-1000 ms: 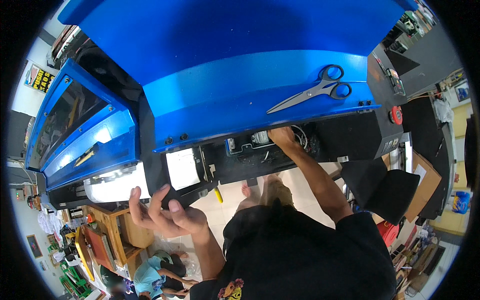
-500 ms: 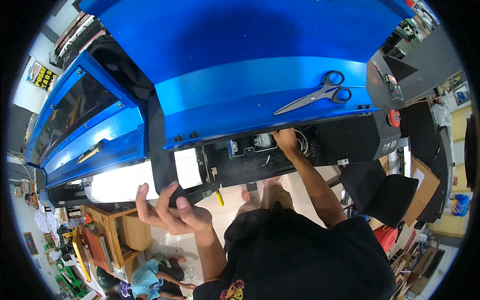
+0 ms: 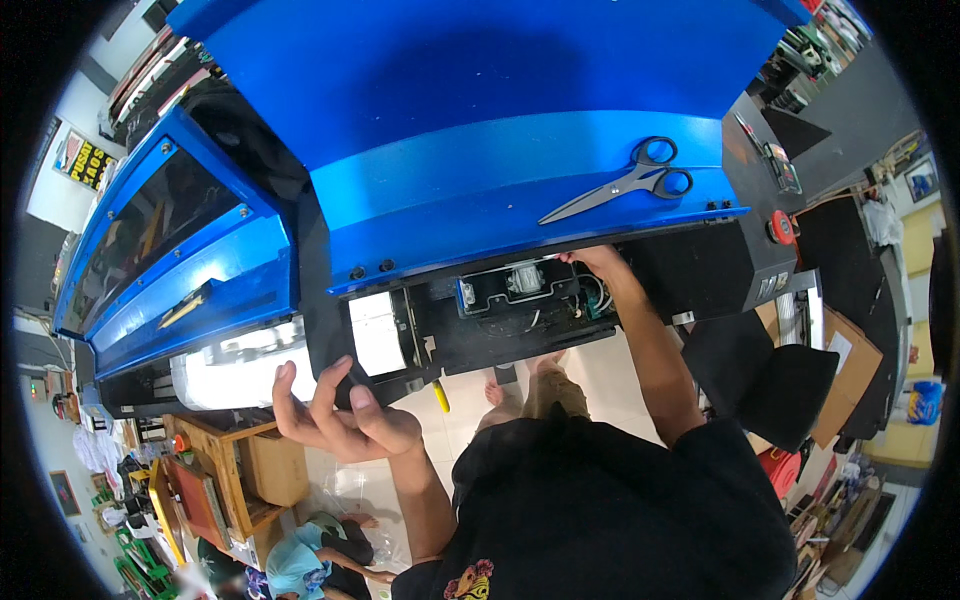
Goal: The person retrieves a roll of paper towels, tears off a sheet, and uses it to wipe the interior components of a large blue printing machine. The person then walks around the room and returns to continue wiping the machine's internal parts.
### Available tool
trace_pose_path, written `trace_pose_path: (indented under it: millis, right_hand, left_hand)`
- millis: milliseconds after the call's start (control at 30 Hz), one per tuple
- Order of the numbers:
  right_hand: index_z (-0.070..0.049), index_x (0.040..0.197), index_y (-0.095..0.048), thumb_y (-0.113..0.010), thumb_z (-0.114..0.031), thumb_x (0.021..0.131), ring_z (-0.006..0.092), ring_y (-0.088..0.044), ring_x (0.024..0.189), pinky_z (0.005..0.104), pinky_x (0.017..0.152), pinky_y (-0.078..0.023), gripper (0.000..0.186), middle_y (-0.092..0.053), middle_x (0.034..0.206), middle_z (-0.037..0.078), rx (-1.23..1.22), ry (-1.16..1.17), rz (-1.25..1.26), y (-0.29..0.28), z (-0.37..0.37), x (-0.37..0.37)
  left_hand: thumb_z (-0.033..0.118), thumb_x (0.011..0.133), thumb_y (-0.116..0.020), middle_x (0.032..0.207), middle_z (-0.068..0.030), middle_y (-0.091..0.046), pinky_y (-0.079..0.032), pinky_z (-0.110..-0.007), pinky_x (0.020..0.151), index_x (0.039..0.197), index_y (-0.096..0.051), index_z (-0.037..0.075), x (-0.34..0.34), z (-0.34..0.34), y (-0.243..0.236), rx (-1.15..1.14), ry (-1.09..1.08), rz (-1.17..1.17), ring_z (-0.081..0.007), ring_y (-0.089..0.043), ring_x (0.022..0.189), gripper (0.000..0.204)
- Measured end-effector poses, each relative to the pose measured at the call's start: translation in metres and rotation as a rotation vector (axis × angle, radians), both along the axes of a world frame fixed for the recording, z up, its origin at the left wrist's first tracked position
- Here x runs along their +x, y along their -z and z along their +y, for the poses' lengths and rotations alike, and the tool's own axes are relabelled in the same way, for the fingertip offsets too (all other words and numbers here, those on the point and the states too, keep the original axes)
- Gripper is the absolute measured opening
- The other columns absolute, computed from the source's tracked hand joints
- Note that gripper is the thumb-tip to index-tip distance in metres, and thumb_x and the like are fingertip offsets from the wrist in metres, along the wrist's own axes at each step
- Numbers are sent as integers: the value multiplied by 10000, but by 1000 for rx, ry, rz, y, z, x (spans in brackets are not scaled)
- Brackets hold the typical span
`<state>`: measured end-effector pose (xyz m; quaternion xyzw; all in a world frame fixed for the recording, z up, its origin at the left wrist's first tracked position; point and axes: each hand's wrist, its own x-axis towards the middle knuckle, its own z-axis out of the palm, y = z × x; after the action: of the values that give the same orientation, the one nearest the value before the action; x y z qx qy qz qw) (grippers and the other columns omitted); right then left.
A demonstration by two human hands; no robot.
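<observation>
A large blue and black machine, resembling a wide-format printer, spans the view, its blue cover (image 3: 470, 150) raised. My right hand (image 3: 600, 262) reaches to the back edge of the open black compartment (image 3: 480, 335), fingers bent and close together at the edge. Whatever they pinch is too small to make out. Beside that hand are cables (image 3: 598, 295) and a metal-and-black carriage unit (image 3: 523, 280). My left hand (image 3: 350, 420) is held up in front of the machine, fingers apart, holding nothing. Behind it lies white sheet material (image 3: 240, 372). Scissors (image 3: 620, 188) with black handles rest on the blue cover.
At the right end of the machine is a red knob (image 3: 780, 228). A second blue cover (image 3: 180, 240) with a dark window stands raised at left. A black chair (image 3: 765, 385) is at right, a wooden table (image 3: 235, 440) at lower left. Another person (image 3: 300, 560) sits on the floor.
My right hand has shifted slightly right and up, and more of the carriage and cables shows beside it. My left hand stays almost where it was. The whole view moved a little.
</observation>
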<state>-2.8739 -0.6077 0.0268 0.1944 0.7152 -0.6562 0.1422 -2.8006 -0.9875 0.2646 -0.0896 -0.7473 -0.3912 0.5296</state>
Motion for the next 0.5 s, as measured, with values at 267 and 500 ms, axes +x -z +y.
trace_pose_path:
  millis: [267,500]
  right_hand:
    - [-68,1150,-658,-784,-34,790,180,-661,914,355,826,-524,383,-701,1008,54,-259,588,207,-19,-24,44]
    - [-19,1019,-696,-758,-63,804,318,-677,995,398,902,-515,228,-719,1012,146,626,117,340,-54,-102,18]
  left_hand:
    - [209,842,-535,1264,-198,-497,-330,-505,1064,887,-699,-13,1,1,-1,-43,-17,-16,-335,-470,1234,280]
    - [207,846,-535,1257,-195,-495,-341,-516,1059,891,-705,-7,2,-1,-1,-50,-24,-17,-326,-476,1220,277]
